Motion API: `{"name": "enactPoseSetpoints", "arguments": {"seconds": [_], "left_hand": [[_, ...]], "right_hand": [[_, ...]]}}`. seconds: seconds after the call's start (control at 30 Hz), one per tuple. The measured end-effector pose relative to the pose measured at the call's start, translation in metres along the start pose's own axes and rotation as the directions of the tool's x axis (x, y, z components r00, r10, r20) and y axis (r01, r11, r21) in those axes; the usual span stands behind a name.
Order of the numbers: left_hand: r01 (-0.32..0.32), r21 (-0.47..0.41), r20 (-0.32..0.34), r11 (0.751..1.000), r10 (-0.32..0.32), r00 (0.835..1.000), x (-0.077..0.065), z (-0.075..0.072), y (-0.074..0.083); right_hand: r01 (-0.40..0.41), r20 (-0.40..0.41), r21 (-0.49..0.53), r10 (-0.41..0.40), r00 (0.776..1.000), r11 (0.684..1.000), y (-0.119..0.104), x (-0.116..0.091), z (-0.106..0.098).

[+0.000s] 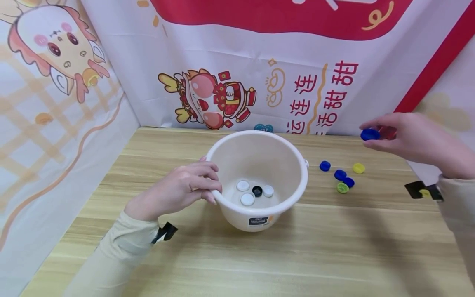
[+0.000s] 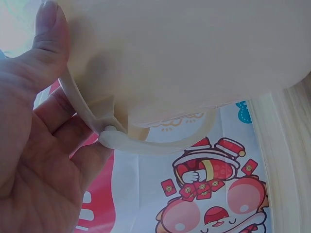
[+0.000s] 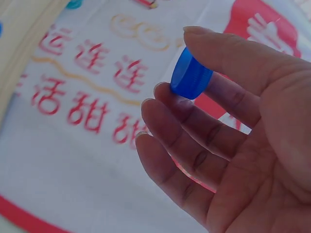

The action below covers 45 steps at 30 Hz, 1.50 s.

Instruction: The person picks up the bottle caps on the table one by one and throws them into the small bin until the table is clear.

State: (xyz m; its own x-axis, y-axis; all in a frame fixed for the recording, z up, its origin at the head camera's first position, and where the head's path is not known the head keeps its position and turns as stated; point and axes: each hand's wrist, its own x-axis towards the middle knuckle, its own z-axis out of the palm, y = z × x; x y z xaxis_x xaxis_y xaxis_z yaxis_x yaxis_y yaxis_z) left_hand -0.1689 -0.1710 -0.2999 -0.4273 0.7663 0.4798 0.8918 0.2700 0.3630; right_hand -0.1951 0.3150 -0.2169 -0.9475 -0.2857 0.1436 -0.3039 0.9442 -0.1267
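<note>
A cream plastic bucket [image 1: 256, 146] stands on the wooden table, and my left hand [image 1: 178, 185] grips its rim at the left side. The left wrist view shows the bucket handle [image 2: 160, 146] hanging beside those fingers. Inside the bucket lie three white bottle caps [image 1: 243, 186] and a black cap [image 1: 257, 191]. My right hand [image 1: 415, 138], raised over the table's far right, pinches a blue bottle cap [image 3: 192, 75] between thumb and fingertips. On the table below it lie three blue caps [image 1: 325, 166], a yellow cap [image 1: 358, 168] and a green cap [image 1: 342, 188].
A printed cloth [image 1: 237, 53] with cartoon figures and red lettering hangs behind the table. Another patterned cloth [image 1: 44, 136] covers the left side. The wooden tabletop [image 1: 282, 264] stretches in front of the bucket.
</note>
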Motion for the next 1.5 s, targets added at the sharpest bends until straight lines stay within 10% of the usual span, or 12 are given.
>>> {"name": "enactPoseSetpoints", "arguments": {"seconds": [0.87, 1.5], "left_hand": [[0.071, -0.002, 0.028, 0.997, -0.071, 0.997, -0.002, 0.0, 0.0], [0.083, -0.003, 0.045, 0.997, -0.083, 0.996, 0.001, -0.002, 0.004]], "right_hand": [[0.321, 0.015, 0.065, -0.323, 0.946, 0.945, -0.137, 0.044, -0.04], [0.379, 0.093, 0.149, -0.394, 0.914, 0.914, -0.174, 0.073, -0.022]]}}
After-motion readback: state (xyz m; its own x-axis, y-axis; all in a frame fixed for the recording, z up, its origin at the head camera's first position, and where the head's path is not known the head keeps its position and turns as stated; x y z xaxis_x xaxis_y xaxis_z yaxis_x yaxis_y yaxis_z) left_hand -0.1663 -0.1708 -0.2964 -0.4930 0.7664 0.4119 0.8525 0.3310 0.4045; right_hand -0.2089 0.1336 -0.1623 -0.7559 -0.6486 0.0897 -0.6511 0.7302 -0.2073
